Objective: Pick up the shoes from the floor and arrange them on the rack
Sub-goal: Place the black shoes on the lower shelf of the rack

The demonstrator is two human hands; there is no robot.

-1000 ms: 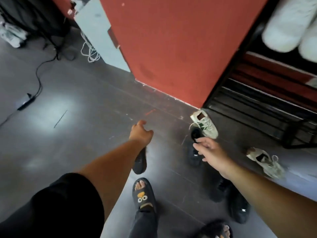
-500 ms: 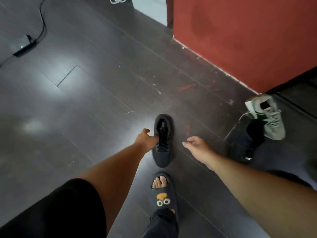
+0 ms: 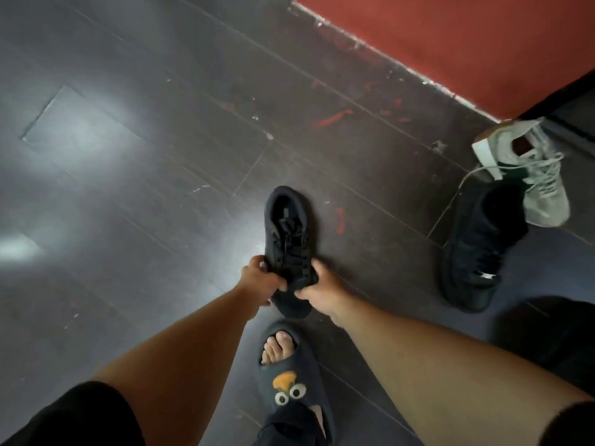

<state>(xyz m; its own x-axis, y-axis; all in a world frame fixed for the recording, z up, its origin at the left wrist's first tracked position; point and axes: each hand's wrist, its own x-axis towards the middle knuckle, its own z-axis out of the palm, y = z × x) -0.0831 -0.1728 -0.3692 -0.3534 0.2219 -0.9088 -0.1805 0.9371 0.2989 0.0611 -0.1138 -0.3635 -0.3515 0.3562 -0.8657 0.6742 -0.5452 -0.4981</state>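
A black lace-up shoe [image 3: 287,230] lies on the dark floor at centre, heel end away from me. My left hand [image 3: 261,281] grips its near left side, fingers curled round the toe part. My right hand [image 3: 317,286] grips the near right side of the same shoe. A second black shoe [image 3: 479,249] lies on the floor to the right. A pale grey-green sneaker [image 3: 534,178] with loose white laces lies just beyond it, partly overlapped by it. The rack is out of view.
A red wall [image 3: 467,37] runs along the top right, with a dark opening at its right end. My foot in a black slipper [image 3: 289,375] with a cartoon face stands just below the held shoe. Dark plank floor [image 3: 128,156] spreads to the left.
The view has dropped lower and closer to the floor. My right hand, empty and apart half a second ago, now grips the black shoe together with my left hand.
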